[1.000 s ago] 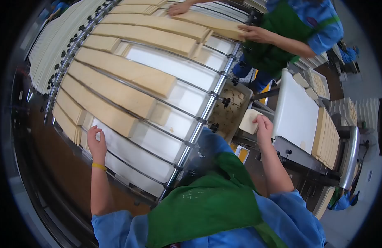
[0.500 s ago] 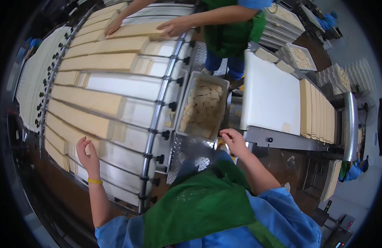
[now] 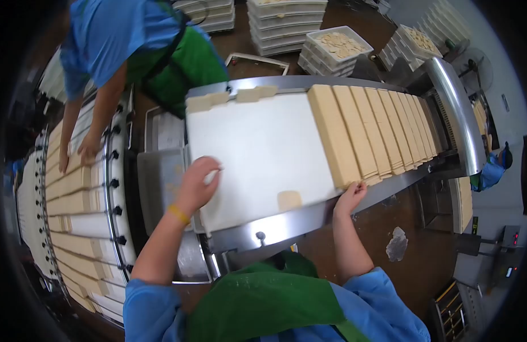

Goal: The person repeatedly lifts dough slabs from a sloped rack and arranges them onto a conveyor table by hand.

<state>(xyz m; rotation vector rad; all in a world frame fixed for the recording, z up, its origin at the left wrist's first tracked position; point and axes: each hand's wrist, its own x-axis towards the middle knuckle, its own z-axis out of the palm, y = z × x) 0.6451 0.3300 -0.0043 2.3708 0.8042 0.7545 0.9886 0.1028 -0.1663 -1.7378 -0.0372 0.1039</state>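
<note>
My right hand (image 3: pixel 351 197) is at the near end of the pale rows of stacked thin dough sheets (image 3: pixel 334 134), its fingers drawn together against their lower corner. Whether a piece is pinched in them cannot be made out. Over the left part of the white belt (image 3: pixel 263 142) hovers my left hand (image 3: pixel 199 183), a yellow band on its wrist. Its fingers are bent, with a gap to the thumb and nothing seen between. One loose dough piece (image 3: pixel 289 200) lies on the belt between my hands. Short dough stacks (image 3: pixel 256 94) lie along the far edge.
A co-worker (image 3: pixel 132 51) reaches over the slatted conveyor (image 3: pixel 106 188) of dough rows at left. Grey bins (image 3: pixel 161 171) stand between the conveyors. A metal hood (image 3: pixel 454 114) spans the belt's right end. Stacked trays (image 3: pixel 340 47) stand behind; clear plastic (image 3: pixel 397 245) lies on the floor.
My view has turned to the right, from the slatted conveyor to the white belt. My right hand has gone from the bin's corner to the dough rows; my left hand is now over the belt.
</note>
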